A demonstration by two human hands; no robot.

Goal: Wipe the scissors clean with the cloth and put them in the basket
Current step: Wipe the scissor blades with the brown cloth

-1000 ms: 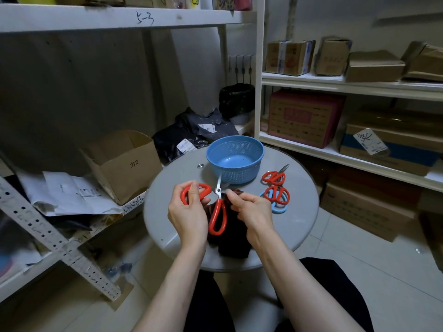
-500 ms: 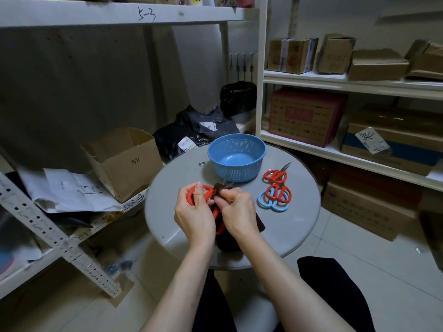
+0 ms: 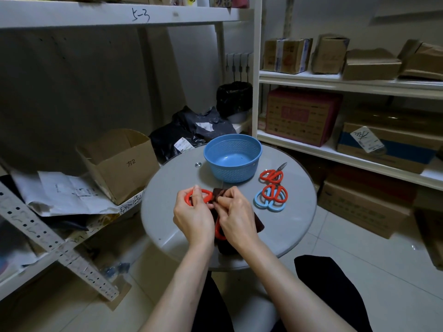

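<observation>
Storeroom shelving (image 3: 335, 82) stacked with cardboard boxes (image 3: 302, 116) rings a round grey table (image 3: 167, 183), seen from the head camera. The blue basket (image 3: 230, 171) stands at the table's far side, and nothing is visible inside it.

Just in front of the basket, the left hand (image 3: 194, 216) pinches one orange handle loop of the scissors (image 3: 199, 192). The right hand (image 3: 236, 219) pinches the dark cloth (image 3: 257, 222) bunched over the blades, which are hidden. The two hands sit close together, knuckles nearly touching. Right of the basket lie three spare pairs (image 3: 274, 194), two orange and one light blue.

Wiping looks to be the step in hand, and nothing has been put in the basket yet. The next move probably calls for drawing the cloth along the blades toward the tips while the handle grip stays firm. After that the cloth can be released and the scissors carried forward over the basket's rim.
</observation>
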